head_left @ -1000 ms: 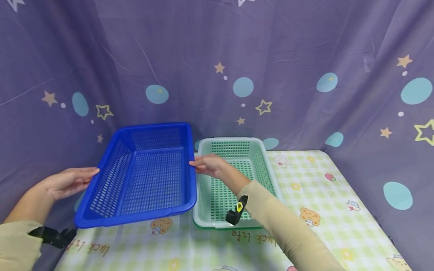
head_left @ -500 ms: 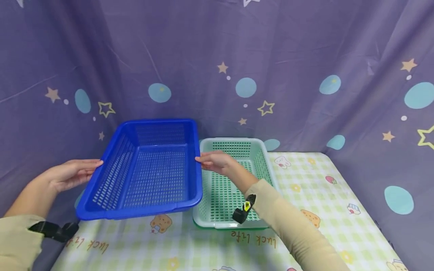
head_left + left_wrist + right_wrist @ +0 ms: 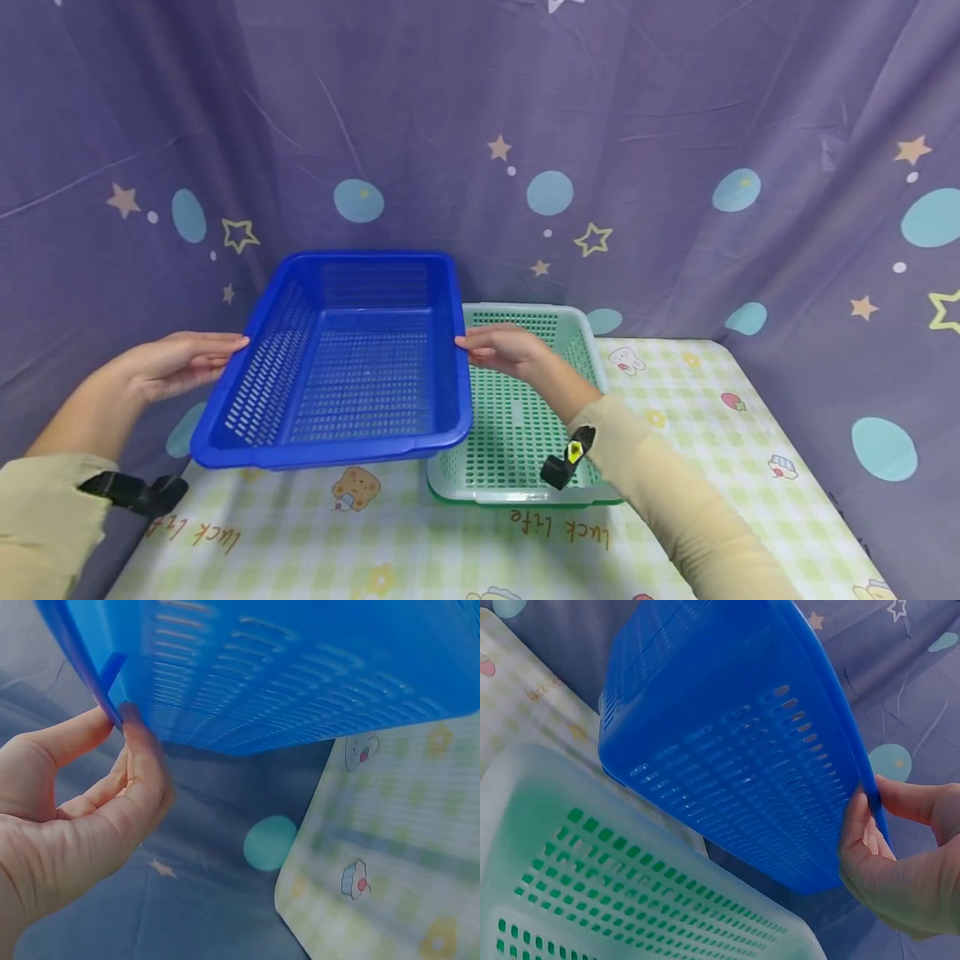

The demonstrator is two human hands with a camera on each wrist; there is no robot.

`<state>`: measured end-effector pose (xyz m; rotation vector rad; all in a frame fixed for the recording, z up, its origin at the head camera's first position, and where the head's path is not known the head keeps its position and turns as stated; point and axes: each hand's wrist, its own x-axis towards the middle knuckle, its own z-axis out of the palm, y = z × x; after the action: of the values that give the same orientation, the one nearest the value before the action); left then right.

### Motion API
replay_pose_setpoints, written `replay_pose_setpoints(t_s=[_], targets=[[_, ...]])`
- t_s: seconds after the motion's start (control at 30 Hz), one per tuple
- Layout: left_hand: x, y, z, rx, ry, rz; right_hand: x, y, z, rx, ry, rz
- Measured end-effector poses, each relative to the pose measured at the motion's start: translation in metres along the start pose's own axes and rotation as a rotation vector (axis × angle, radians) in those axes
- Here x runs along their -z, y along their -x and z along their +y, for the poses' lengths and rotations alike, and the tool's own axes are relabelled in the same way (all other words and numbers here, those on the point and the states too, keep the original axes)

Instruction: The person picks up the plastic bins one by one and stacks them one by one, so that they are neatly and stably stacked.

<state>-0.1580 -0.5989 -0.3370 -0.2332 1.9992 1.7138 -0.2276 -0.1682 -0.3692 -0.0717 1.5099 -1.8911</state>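
A blue plastic basket (image 3: 367,375) with slotted walls hangs above the table, tilted so its inside faces the head camera. My left hand (image 3: 183,362) pinches its left rim between thumb and fingers; in the left wrist view the fingertips (image 3: 133,720) press under the rim. On the opposite side, my right hand (image 3: 506,350) pinches the right rim, the thumb on one face and fingers on the other in the right wrist view. To the right a pale green-white basket (image 3: 517,496) rests on the table, a darker green edge under it. The blue basket overlaps its left side in the head view.
A table (image 3: 675,533) wears a green-and-white checked cloth with cartoon prints. Purple curtain (image 3: 637,125) with stars and blue ovals hangs behind and at both sides. Black wrist cameras (image 3: 558,471) are strapped over the sleeves.
Both hands have raised the blue basket and carried it to the right, so it now overlaps more of the pale green basket. The pale green basket has stayed in place.
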Motion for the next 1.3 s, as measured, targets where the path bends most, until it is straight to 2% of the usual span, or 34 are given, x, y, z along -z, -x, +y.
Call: replay_pose_setpoints(t_s=[0.37,0.6,0.93,1.13,1.3], targets=[[-0.028,-0.012,0.02,0.024,-0.049,-0.02,0.027,0.022,-0.007,0.02,0.071,0.065],[-0.048,-0.022,0.028,0.024,-0.021,-0.082,0.047,0.037,-0.01,0.021,0.085,0.042],[-0.082,-0.034,0.04,-0.005,-0.033,-0.114,0.079,0.055,-0.011,0.017,0.105,0.077],[-0.097,-0.04,0.043,-0.024,0.021,-0.151,0.094,0.067,-0.011,0.024,0.098,0.045],[-0.107,-0.046,0.044,-0.018,0.006,-0.162,0.103,0.076,-0.011,0.023,0.086,0.064]])
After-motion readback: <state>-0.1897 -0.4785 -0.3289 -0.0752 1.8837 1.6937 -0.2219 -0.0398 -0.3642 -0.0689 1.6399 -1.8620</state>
